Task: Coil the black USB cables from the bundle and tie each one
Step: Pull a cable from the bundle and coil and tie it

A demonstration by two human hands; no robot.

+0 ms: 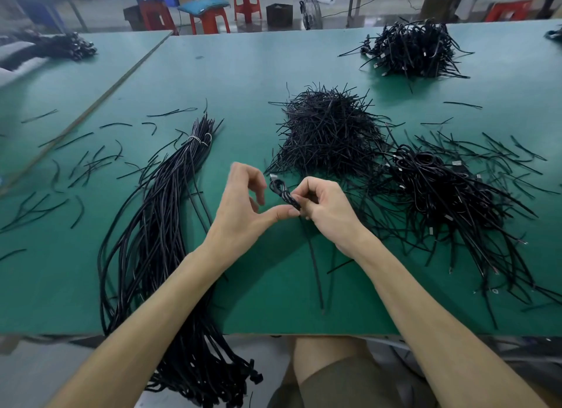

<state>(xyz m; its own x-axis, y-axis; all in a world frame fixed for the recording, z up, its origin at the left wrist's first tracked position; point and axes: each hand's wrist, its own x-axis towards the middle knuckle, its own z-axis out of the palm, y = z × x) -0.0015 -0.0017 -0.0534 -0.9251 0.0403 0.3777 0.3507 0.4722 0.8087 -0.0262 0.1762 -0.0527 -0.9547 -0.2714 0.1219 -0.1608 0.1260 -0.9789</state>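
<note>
A small coil of black USB cable (282, 193) is held over the middle of the green table (243, 73). My right hand (327, 208) grips its lower end with curled fingers. The thumb of my left hand (243, 206) touches the coil's lower end, while that hand's curled fingers arch above it, clear of the coil. The cable's loose tail (314, 264) trails toward the front edge. The long bundle of black cables (164, 225), bound with a white tie near its far end, lies to the left and hangs off the table.
A heap of short black ties (328, 133) sits behind my hands. Piles of coiled cables lie at the right (450, 194) and far right back (416, 47). Loose ties (79, 167) litter the left side. Red stools (209, 18) stand beyond the table.
</note>
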